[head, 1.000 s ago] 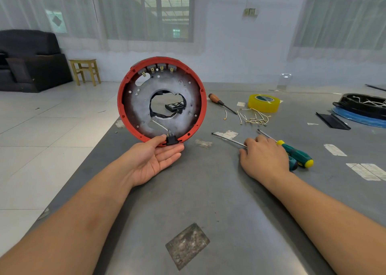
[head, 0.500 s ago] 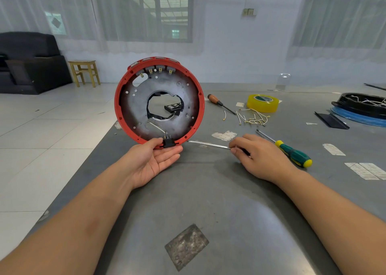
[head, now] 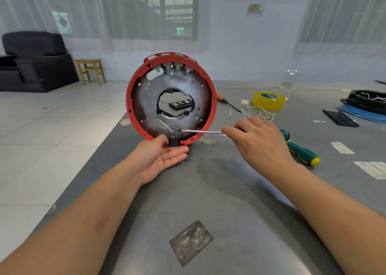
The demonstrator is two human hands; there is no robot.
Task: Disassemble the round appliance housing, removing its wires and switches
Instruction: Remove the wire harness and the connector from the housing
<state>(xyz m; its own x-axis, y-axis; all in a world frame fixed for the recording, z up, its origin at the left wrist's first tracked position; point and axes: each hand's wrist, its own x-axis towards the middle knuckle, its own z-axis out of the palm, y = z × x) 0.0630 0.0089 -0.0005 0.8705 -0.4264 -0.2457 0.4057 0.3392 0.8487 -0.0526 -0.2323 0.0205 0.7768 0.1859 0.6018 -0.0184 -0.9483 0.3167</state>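
The round red housing (head: 170, 99) stands on edge at frame centre above the table (head: 219, 201), its lower rim cradled in my left hand (head: 160, 159), thumb beside the black switch (head: 173, 142). My right hand (head: 257, 141) pinches a thin screwdriver (head: 200, 131), tip near the switch. Farther back lies yellow tape (head: 269, 100).

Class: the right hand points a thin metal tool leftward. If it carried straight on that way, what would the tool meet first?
Probably the black switch at the red housing's bottom edge, though depth is unclear.
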